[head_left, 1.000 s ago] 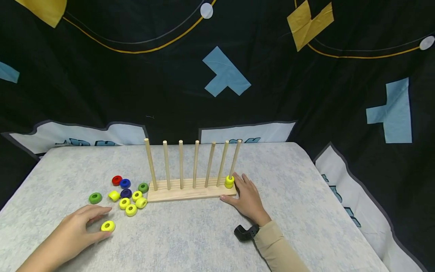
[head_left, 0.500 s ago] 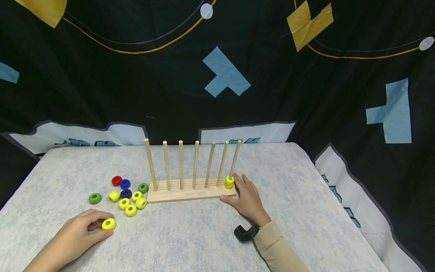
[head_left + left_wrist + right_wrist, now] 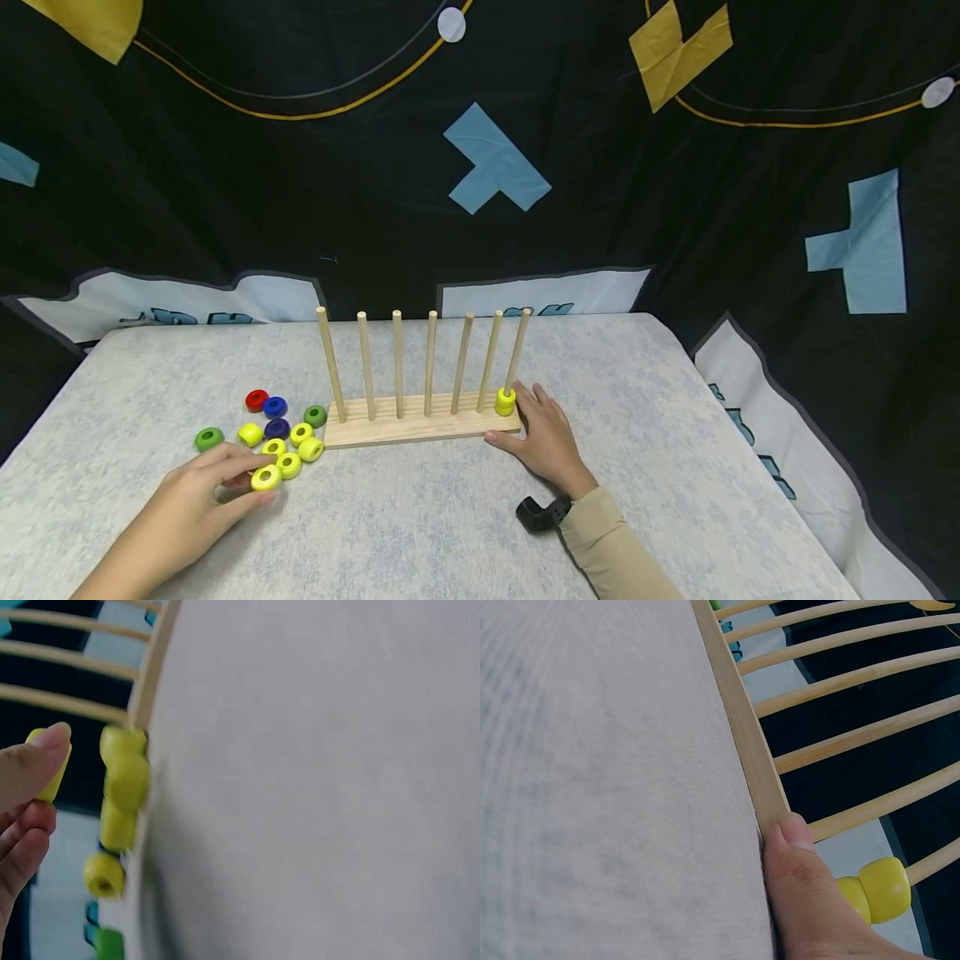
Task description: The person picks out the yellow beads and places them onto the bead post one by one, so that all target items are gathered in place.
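My left hand (image 3: 198,500) pinches a yellow bead (image 3: 266,478) between thumb and fingers, at the near side of a loose group of beads. In the left wrist view the pinched bead (image 3: 52,776) shows partly behind the thumb, apart from the row of yellow beads (image 3: 126,780). My right hand (image 3: 542,437) holds the right end of a wooden peg board (image 3: 420,427), thumb on its front edge and fingers at its far side. Two stacked yellow beads (image 3: 506,402) sit at the foot of the rightmost peg (image 3: 517,350), close to that hand. The other pegs are bare.
Around the left hand lie several yellow beads (image 3: 311,449), a red bead (image 3: 257,401), a blue bead (image 3: 274,407), a dark purple bead (image 3: 277,428) and two green beads (image 3: 209,438). The pale table (image 3: 420,525) ends at a dark printed cloth (image 3: 375,208).
My left hand has closed on the yellow bead and carried it right and away from me, toward the other yellow beads. The right hand stays at the board's end.
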The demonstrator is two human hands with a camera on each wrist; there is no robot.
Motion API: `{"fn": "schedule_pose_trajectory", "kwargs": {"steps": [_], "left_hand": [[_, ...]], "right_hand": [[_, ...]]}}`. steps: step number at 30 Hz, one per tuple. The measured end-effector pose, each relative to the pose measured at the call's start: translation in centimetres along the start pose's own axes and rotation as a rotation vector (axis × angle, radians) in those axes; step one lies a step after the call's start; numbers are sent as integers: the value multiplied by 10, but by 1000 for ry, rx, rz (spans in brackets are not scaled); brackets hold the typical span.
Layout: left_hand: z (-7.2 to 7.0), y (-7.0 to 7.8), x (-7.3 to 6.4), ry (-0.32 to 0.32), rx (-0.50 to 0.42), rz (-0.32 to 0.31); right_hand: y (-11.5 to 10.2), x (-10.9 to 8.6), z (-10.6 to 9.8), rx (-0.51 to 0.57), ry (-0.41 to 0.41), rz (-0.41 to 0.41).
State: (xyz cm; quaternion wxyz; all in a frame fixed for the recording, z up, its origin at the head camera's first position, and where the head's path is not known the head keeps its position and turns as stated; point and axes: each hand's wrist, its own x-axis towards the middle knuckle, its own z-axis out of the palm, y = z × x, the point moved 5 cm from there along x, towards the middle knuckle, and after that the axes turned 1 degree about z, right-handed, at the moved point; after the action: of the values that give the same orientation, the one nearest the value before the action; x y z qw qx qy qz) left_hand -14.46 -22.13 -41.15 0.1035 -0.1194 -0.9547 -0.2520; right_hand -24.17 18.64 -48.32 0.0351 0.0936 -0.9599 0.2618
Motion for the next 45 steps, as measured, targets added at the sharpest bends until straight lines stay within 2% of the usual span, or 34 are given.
{"fn": "schedule_pose_trajectory", "kwargs": {"steps": [3,5,12,19,28,35,40,45], "left_hand": [[-7,21,5,92,3,114],[-9,35,10,120,-10,159],[-13,76,31,138,-68,202],[-14,119,53,140,-103,292],[-18,175,89,130,-154,383],[-18,215,115,152,-179,406],[-18,238,134,172,-165,421],[-12,252,152,158,-150,438]], "right_hand": [[0,0,0,-1,1,0],[1,0,0,0,-1,0],[2,-1,1,0,2,-2],[3,0,0,0,3,-2],[4,-1,0,7,1,3],[2,-1,-2,7,4,1],[2,0,-2,5,5,-7],[2,0,-1,6,1,-12]]}}
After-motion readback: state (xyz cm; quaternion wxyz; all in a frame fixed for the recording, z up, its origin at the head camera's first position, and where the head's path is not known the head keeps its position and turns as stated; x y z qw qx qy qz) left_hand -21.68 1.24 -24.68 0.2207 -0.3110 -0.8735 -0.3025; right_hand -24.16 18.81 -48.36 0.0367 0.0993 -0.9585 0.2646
